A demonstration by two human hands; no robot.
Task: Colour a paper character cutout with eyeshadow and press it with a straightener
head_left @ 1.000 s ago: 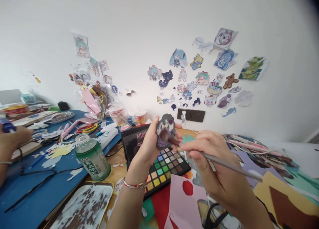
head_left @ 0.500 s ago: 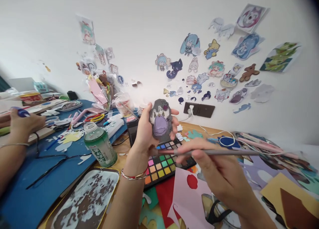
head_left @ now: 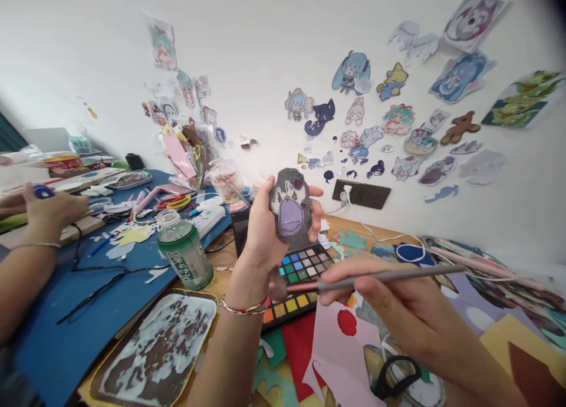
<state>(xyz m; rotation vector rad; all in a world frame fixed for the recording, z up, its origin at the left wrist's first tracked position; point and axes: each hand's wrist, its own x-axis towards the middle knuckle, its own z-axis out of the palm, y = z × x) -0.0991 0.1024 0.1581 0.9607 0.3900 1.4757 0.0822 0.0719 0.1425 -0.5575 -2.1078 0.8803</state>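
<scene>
Upright in my left hand point(head_left: 260, 230) is a dark grey, rounded cut-out figure point(head_left: 290, 209) with a white jagged face and a large purple oval. My fingers wrap round its back and right edge, with the thumb at its left. A long-handled brush point(head_left: 375, 275) lies nearly level in my right hand point(head_left: 393, 301), pinched between thumb and fingers. Its fluffy, blurred tip points left, close to my left wrist and over the palette. The black palette point(head_left: 305, 264) of several coloured squares lies below both hands, partly hidden by them.
Left of my arm stand a green-labelled bottle point(head_left: 183, 250) and a paint-smeared tray point(head_left: 154, 342). Black-handled scissors point(head_left: 397, 376) and pink paper point(head_left: 342, 354) lie in front. Another person's hand point(head_left: 55, 209) works at the far left. Character cut-outs point(head_left: 351, 72) cover the wall.
The brush tip has dropped a little and tilted downward, now covering the palette's pink squares. My left hand still holds the figure. The whole view has shifted slightly.
</scene>
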